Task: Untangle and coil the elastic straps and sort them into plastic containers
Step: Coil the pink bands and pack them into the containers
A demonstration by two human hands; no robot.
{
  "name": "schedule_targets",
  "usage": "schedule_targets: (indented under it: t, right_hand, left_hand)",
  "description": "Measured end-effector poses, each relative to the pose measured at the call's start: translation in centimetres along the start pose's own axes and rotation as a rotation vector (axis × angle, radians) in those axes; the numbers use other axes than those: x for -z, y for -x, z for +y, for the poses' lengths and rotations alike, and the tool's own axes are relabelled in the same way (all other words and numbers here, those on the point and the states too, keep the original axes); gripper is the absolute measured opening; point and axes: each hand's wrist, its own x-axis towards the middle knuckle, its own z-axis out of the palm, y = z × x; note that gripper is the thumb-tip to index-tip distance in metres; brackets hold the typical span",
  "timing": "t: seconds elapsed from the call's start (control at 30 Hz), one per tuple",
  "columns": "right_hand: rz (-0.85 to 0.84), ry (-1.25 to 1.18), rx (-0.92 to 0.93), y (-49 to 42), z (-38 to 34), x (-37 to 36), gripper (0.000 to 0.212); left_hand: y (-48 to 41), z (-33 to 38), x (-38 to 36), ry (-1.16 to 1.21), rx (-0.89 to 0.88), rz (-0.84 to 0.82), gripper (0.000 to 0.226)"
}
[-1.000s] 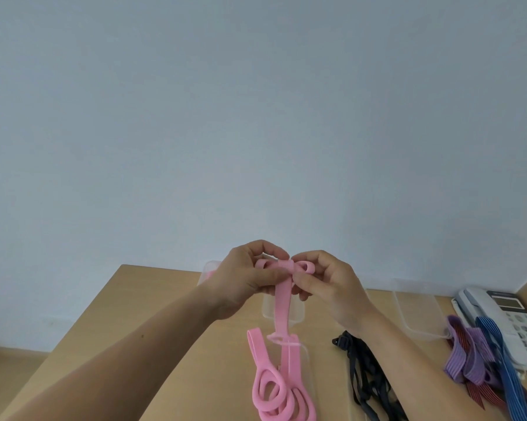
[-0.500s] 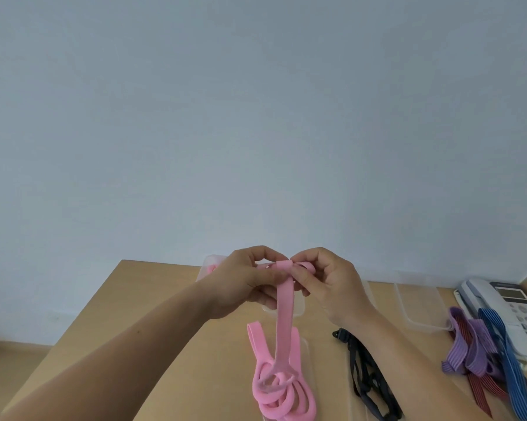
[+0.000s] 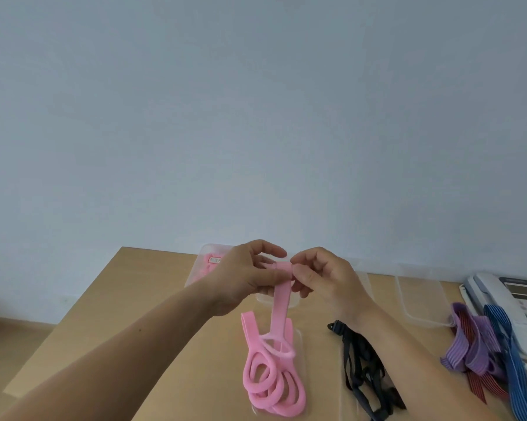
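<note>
My left hand (image 3: pixel 246 278) and my right hand (image 3: pixel 326 278) are raised over the wooden table (image 3: pixel 140 323), both pinching the top end of a pink elastic strap (image 3: pixel 279 308). The strap's end is wound into a small roll between my fingertips. From there it hangs straight down to a loose pink pile (image 3: pixel 274 378) lying on a clear plastic lid. A clear container (image 3: pixel 209 264) with pink elastic inside stands behind my left hand. A tangle of black straps (image 3: pixel 362 369) lies under my right forearm.
A clear empty container (image 3: pixel 423 299) sits at the back right. Purple, red and blue striped straps (image 3: pixel 483 360) are heaped beside a white desk phone (image 3: pixel 505 302) at the right edge. A blue-grey wall rises behind the table.
The hanging pink strap has been drawn up and wound tighter at my fingertips; the two hands stayed together at nearly the same spot.
</note>
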Motion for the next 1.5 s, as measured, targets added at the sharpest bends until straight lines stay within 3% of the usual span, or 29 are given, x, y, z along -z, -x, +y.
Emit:
schedule_targets:
  t: [0.13, 0.4, 0.57, 0.7, 0.83, 0.97, 1.07, 1.23, 1.5]
  right_hand:
    - [-0.014, 0.028, -0.038, -0.5, 0.0, 0.8, 0.006]
    - [0.012, 0.071, 0.044, -0.7, 0.0, 1.8, 0.007]
    - [-0.006, 0.139, 0.105, -0.8, 0.2, 1.8, 0.009]
    - [-0.011, 0.212, 0.14, -0.9, 0.7, 1.8, 0.021]
    - [-0.014, 0.05, 0.058, -1.4, 0.1, 1.2, 0.025]
    - [-0.018, -0.07, -0.044, -2.0, -0.5, -0.3, 0.026]
    - [0.045, -0.013, -0.089, -2.7, -0.5, -1.6, 0.02]
    - [0.129, 0.052, -0.095, -3.6, -0.1, -3.0, 0.01]
    - [0.193, 0.133, -0.033, -4.4, -0.4, -4.9, 0.016]
  left_hand:
    - [-0.4, -0.3, -0.8, -0.054, -0.04, 0.045, 0.041]
    - [0.0, 0.2, -1.8, -0.108, 0.097, -0.016, 0.042]
    - [0.1, 0.1, -1.7, 0.016, 0.151, -0.044, 0.031]
    - [-0.4, 0.1, -1.3, 0.079, 0.122, -0.028, 0.027]
    - [-1.0, 0.4, -0.4, 0.092, 0.054, -0.016, 0.035]
    - [-1.5, 0.5, 1.2, -0.028, -0.081, 0.016, 0.022]
    - [-1.9, 0.3, 2.6, -0.118, -0.136, 0.01, 0.024]
    - [-3.0, 0.1, 4.4, -0.101, -0.126, -0.061, 0.036]
    - [-3.6, -0.2, 6.9, -0.148, -0.026, -0.225, 0.022]
